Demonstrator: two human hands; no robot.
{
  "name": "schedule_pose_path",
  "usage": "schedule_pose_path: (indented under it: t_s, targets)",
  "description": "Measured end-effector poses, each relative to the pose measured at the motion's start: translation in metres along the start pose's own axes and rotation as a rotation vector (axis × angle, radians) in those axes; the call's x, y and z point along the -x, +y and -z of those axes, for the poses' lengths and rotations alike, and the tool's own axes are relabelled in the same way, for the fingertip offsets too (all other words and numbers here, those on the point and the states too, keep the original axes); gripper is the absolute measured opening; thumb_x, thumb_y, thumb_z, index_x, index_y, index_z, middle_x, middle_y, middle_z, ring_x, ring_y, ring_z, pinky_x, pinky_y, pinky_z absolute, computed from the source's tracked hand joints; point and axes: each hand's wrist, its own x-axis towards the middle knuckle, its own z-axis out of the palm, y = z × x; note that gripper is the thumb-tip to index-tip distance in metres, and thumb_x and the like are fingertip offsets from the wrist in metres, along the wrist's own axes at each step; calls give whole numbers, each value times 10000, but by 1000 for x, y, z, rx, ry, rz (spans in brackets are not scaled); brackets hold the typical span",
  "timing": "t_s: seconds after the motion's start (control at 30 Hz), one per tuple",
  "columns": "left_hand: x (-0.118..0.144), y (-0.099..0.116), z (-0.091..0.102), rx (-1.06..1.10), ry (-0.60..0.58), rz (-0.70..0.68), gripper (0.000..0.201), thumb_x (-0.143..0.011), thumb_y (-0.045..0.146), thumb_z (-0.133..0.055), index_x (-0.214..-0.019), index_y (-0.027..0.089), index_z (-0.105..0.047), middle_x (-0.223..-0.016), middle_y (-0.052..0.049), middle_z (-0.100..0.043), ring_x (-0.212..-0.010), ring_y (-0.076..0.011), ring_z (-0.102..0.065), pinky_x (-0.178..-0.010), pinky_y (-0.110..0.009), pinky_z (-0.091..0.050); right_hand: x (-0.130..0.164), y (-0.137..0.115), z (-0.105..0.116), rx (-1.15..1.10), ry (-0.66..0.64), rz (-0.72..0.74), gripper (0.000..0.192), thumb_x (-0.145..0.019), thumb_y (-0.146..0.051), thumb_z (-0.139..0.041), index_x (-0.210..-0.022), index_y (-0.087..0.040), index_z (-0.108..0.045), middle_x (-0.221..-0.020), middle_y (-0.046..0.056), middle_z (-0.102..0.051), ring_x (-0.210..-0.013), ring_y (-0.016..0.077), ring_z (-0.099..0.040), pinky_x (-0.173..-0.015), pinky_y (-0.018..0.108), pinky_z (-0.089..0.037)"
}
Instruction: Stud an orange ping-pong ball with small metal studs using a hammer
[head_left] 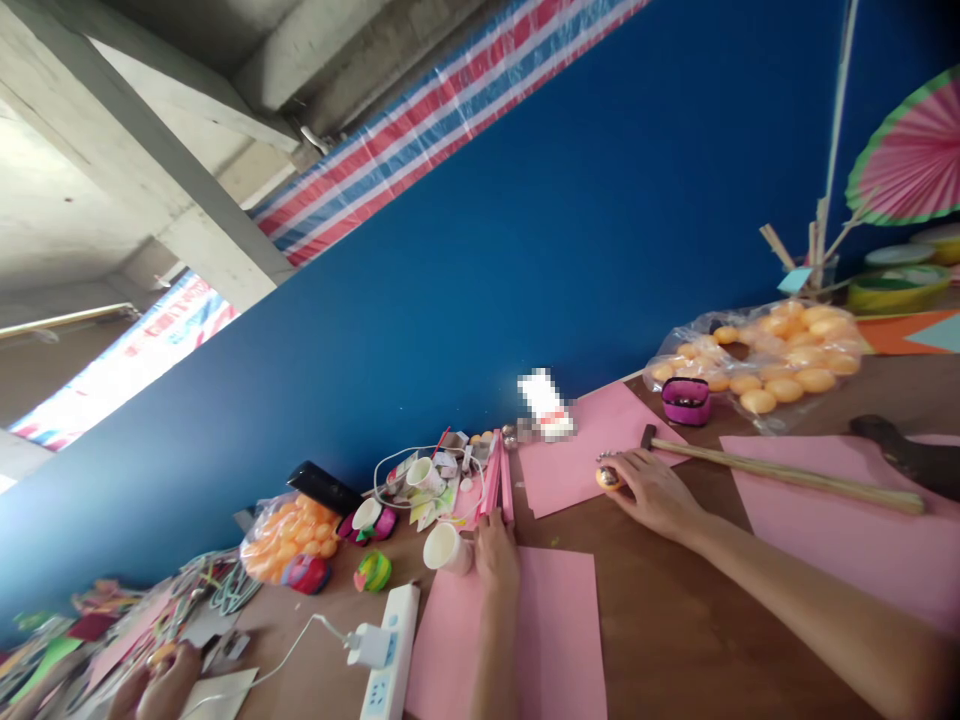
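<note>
My right hand (660, 495) is at the middle right of the head view, its fingers curled round a small orange ball (609, 479) with a shiny metallic top. The ball is by the edge of a pink paper sheet (559, 465). Just beyond these fingers lies a hammer (780, 471) with a wooden handle. My left hand (496, 555) is closed at the lower ends of upright pink paper strips (495, 478); its fingertips are partly hidden. Touching or close beside it is a white paper cup (448, 550). Under the left forearm lies another pink sheet (562, 630).
Bags of orange balls (806, 350) and a purple pouch (685, 400) stand at the back right. A white power strip (391, 655) with a charger is left of my left arm. Another person's hands (169, 680) work at lower left. A blue wall (570, 240) borders the table.
</note>
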Motion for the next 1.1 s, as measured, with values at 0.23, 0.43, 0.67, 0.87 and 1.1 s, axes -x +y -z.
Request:
schedule_pose_path:
  t_s: [0.23, 0.43, 0.67, 0.87, 1.1]
  targets:
    - [-1, -4, 1, 23, -61, -57, 44, -695, 270, -577, -692, 257, -535, -572, 1, -514, -564, -204, -595, -509, -350, -488, 0, 1, -1, -2, 9, -1, 302, -773, -222, -513, -1075, -217, -511, -960, 73, -602, -922, 239, -525, -782, 380, -428]
    - [0, 1, 5, 29, -84, -69, 34, -710, 254, -546, -689, 280, -547, -607, -7, -547, -616, -226, -616, -503, -362, -498, -1, 0, 0, -14, 4, 25, 311, -750, -210, -536, -1059, -227, -521, -973, 59, -613, -934, 237, -526, -795, 380, -431]
    - [-5, 11, 47, -33, -105, 10, 116, -715, 240, -540, -777, 329, -582, -717, -16, -624, -730, -241, -634, -560, -379, -516, 0, 3, -4, -1, -27, 32, 312, -737, -241, -557, -1048, -221, -540, -991, 59, -612, -964, 241, -508, -822, 397, -423]
    - [-33, -23, 181, -86, -16, 104, 343, -766, 348, -536, -1100, 271, -518, -984, -56, -622, -913, -221, -593, -774, -459, -487, 0, 3, -4, 7, -39, 33, 300, -748, -252, -547, -1045, -213, -545, -1006, 67, -606, -976, 243, -498, -832, 400, -416]
    - [-45, -23, 239, 13, 77, 285, 299, -779, 348, -495, -1041, 493, -503, -956, 32, -629, -972, -265, -569, -729, -472, -500, -1, 0, 1, 9, -36, 51, 289, -738, -306, -575, -1012, -212, -566, -987, 70, -611, -953, 243, -503, -826, 398, -418]
